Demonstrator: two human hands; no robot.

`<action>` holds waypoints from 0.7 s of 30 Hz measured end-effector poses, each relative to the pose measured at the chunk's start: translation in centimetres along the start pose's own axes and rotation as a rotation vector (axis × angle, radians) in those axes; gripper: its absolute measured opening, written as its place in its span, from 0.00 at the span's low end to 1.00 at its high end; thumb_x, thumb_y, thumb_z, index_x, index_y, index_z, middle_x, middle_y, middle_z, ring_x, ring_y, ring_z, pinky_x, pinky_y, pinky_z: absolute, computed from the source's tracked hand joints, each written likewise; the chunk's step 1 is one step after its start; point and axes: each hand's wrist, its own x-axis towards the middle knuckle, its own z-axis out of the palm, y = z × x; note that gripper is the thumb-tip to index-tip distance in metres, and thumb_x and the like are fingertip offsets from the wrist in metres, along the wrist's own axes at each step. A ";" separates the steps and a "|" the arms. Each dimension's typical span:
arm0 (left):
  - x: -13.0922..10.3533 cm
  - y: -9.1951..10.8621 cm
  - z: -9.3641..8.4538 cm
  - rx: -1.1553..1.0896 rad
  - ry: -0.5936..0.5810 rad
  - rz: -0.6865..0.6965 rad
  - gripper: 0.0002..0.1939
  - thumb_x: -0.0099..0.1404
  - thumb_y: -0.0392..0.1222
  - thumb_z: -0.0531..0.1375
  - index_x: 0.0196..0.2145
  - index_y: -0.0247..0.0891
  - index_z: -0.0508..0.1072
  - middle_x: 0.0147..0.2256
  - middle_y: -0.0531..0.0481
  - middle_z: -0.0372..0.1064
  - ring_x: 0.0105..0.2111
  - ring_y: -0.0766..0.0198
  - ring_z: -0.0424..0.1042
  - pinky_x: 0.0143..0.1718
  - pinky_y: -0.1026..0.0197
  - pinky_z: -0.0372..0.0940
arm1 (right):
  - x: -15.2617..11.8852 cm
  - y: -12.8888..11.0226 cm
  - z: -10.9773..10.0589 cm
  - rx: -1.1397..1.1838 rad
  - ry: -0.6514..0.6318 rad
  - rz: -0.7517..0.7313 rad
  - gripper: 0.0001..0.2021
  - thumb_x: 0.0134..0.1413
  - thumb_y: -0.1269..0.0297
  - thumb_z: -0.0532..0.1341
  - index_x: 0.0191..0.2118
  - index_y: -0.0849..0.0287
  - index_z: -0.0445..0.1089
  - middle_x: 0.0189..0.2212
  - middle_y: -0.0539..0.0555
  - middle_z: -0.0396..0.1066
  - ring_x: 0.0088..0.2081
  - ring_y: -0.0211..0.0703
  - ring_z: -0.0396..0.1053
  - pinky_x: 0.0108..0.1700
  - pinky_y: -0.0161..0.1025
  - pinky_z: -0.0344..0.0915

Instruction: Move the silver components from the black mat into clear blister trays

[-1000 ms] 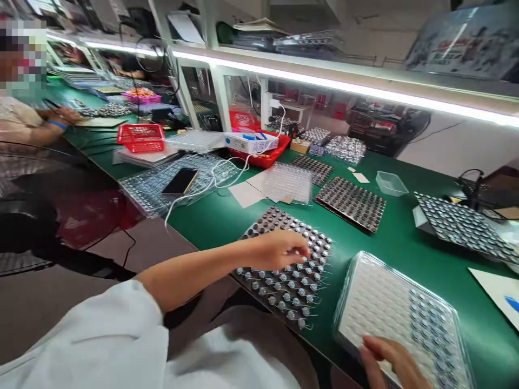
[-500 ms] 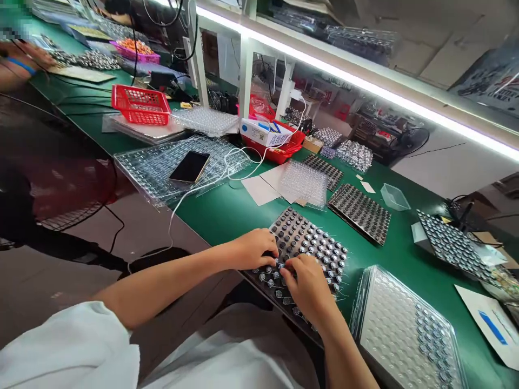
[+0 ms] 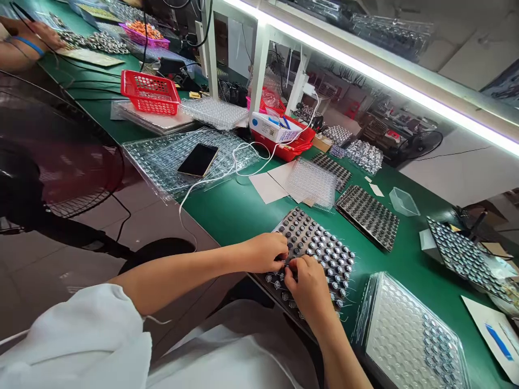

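Observation:
A dark tray (image 3: 300, 222) with rows of small round metal-topped parts lies at the table's front edge. Thin wires stick out along its right side. Over its left middle, my left hand (image 3: 271, 253) is closed, fingertips pinched low among the parts. My right hand (image 3: 308, 280) meets it from the right, thumb and fingers also pinched together. The fingertips of both hands are nearly touching, and whatever small piece lies between them is too small and hidden to make out. Just right of my right forearm sits a stack of clear blister trays (image 3: 395, 319), partly filled with round parts.
Another dark tray (image 3: 368, 213) of parts lies behind, beside a small clear box (image 3: 404, 201). A phone (image 3: 198, 160) rests on clear plastic trays (image 3: 158, 156) at left, with a white cable (image 3: 190, 192) nearby. A red basket (image 3: 152, 92) stands farther back. A co-worker's hand (image 3: 44, 35) shows far left.
The view has shifted, so the table's things sit slightly farther right. My hands stay pinched over the same tray, with the left fingertips now closer to the right ones.

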 end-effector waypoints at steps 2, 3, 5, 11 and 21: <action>-0.1 0.2 0.3 -0.019 0.010 0.008 0.03 0.54 0.33 0.60 0.30 0.37 0.73 0.32 0.50 0.69 0.36 0.63 0.68 0.39 0.64 0.61 | -0.2 -0.2 0.3 -0.052 0.043 -0.022 0.04 0.54 0.69 0.58 0.32 0.61 0.70 0.30 0.54 0.68 0.36 0.46 0.63 0.37 0.41 0.55; -0.2 0.3 0.4 -0.028 0.015 0.009 0.04 0.54 0.32 0.60 0.29 0.37 0.73 0.32 0.51 0.70 0.36 0.63 0.68 0.40 0.64 0.61 | -0.3 -0.2 0.4 -0.073 0.059 -0.031 0.04 0.54 0.69 0.58 0.31 0.61 0.70 0.30 0.55 0.68 0.36 0.46 0.63 0.37 0.41 0.54; -0.3 0.6 0.3 -0.045 0.023 0.001 0.05 0.54 0.30 0.59 0.29 0.36 0.72 0.31 0.51 0.70 0.35 0.64 0.68 0.39 0.65 0.62 | -0.5 -0.3 0.5 -0.103 0.078 -0.042 0.04 0.55 0.68 0.58 0.31 0.60 0.70 0.29 0.55 0.67 0.36 0.47 0.63 0.36 0.41 0.54; -0.8 1.2 -2.4 -0.146 0.125 -0.105 0.04 0.57 0.33 0.59 0.31 0.37 0.73 0.33 0.52 0.71 0.36 0.66 0.69 0.40 0.66 0.62 | -0.5 0.1 -0.4 -0.095 0.009 -0.088 0.04 0.56 0.67 0.58 0.34 0.59 0.70 0.32 0.54 0.68 0.37 0.45 0.63 0.37 0.40 0.53; -1.5 1.6 -4.0 -0.253 0.313 -0.261 0.09 0.59 0.45 0.59 0.32 0.36 0.73 0.33 0.51 0.73 0.34 0.65 0.69 0.39 0.64 0.65 | 0.6 0.7 -1.7 -0.094 -0.026 -0.278 0.10 0.57 0.72 0.55 0.26 0.59 0.70 0.27 0.54 0.68 0.33 0.43 0.63 0.36 0.41 0.52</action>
